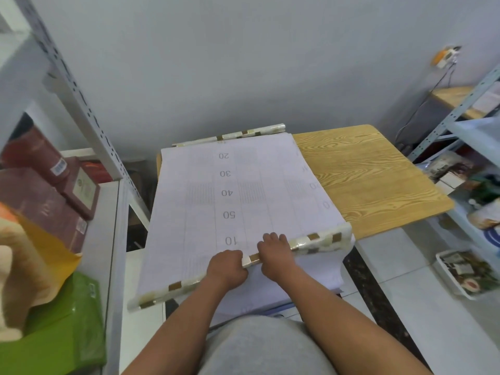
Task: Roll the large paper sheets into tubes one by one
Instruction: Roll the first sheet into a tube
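A large white sheet (205, 201) with printed grid lines and numbers lies face up across a wooden table (365, 180). Its near edge is curled into a roll (319, 242) that shows a cream and gold tile pattern. My left hand (226, 267) and my right hand (274, 251) grip this roll side by side near its middle, fingers curled over its top. More white sheets (319, 269) hang off the table edge under the roll. A finished tube (254, 133) with the same pattern lies along the table's far edge.
A metal shelf (81, 104) stands at the left with red boxes (46, 190) and a green bag (67, 320). At the right, another shelf (460, 112) holds packets, and a white tray (460, 272) sits on the tiled floor. A grey wall rises behind the table.
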